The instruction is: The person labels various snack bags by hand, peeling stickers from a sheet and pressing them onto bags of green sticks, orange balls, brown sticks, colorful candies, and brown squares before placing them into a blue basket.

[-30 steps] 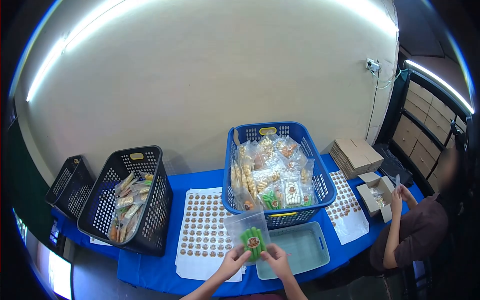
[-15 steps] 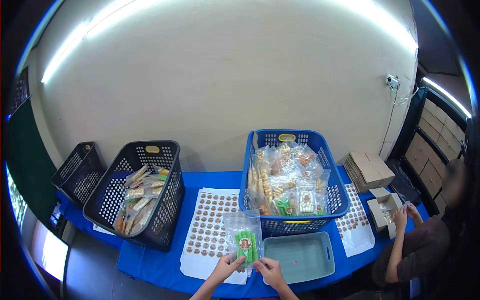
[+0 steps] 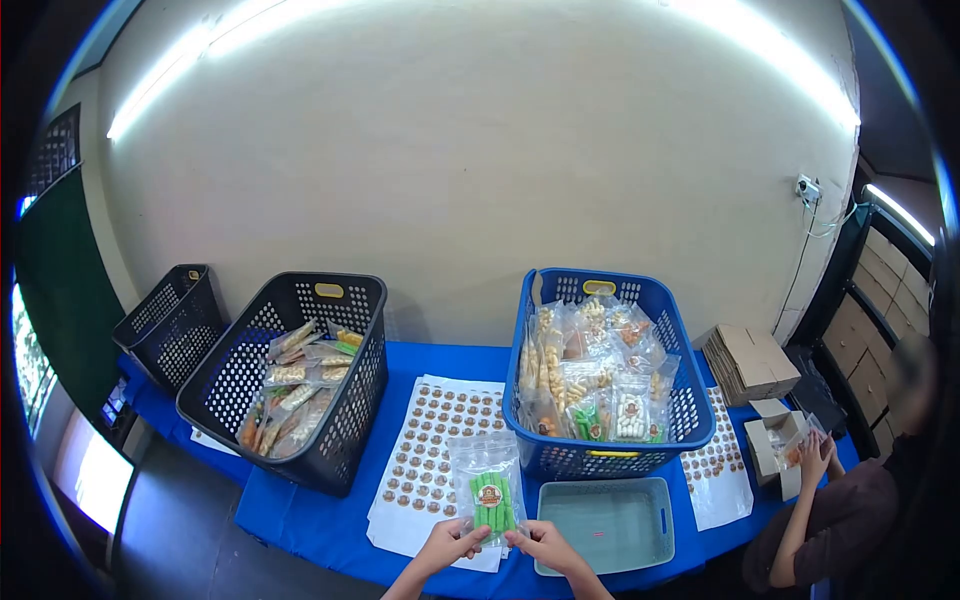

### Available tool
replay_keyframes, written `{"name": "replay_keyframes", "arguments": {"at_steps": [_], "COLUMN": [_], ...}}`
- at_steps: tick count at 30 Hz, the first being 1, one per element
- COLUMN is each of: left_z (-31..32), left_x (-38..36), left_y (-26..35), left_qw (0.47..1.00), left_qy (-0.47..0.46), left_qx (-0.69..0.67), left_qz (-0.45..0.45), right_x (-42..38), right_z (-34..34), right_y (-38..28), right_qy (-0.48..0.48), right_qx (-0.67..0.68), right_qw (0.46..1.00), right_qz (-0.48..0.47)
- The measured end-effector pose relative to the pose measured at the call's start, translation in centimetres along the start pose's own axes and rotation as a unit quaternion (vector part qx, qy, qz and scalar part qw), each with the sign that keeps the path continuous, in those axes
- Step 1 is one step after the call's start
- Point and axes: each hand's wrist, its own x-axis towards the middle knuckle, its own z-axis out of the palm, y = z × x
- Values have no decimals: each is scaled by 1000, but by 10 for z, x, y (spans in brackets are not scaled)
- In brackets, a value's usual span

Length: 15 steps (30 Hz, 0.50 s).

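Observation:
A clear zip bag of green stick snacks (image 3: 490, 492) is held upright in front of me, with a round brown sticker on its face. My left hand (image 3: 452, 546) pinches its lower left corner, and my right hand (image 3: 545, 546) pinches the lower right one. Behind the bag lies a stack of sticker sheets (image 3: 425, 430) with rows of round brown labels. Just right of my right hand is a grey-green tray (image 3: 655, 560). Beyond the tray stands a blue basket (image 3: 610, 462) filled with bagged snacks (image 3: 600, 365).
A black basket (image 3: 345, 450) with snack bags stands at left, another black basket (image 3: 165, 340) behind it. At right are a sticker sheet (image 3: 722, 500), flattened cardboard (image 3: 750, 365) and an open carton (image 3: 765, 450). A co-worker (image 3: 830, 520) there handles a clear bag. Blue cloth (image 3: 300, 525) covers the table.
My view has turned slightly left. The bag now faces me more squarely, still between both hands. The co-worker's hands have lifted a clear bag with orange contents by the carton.

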Motion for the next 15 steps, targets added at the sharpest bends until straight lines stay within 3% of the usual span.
{"name": "replay_keyframes", "arguments": {"at_steps": [3, 7, 11, 14, 15], "left_z": [0, -9, -11, -8, -11], "left_x": [-3, -8, -8, -14, -15], "left_y": [1, 0, -4, 12, 12], "left_qw": [1000, 999, 996, 992, 992], "left_qy": [17, -11, -62, -40, -27], "left_qx": [-18, -36, -49, -75, -70], "left_qz": [-12, 7, 49, 96, 97], "right_x": [-4, -5, 1, 3, 7], "right_z": [0, -11, -19, -35, -43], "right_y": [-8, -13, -18, -34, -34], "right_qy": [-34, -69, -30, 63, 103], "right_qx": [-33, 33, 14, -5, 45], "right_qw": [999, 996, 996, 989, 981], "right_qz": [-15, -39, -81, -133, -157]}}
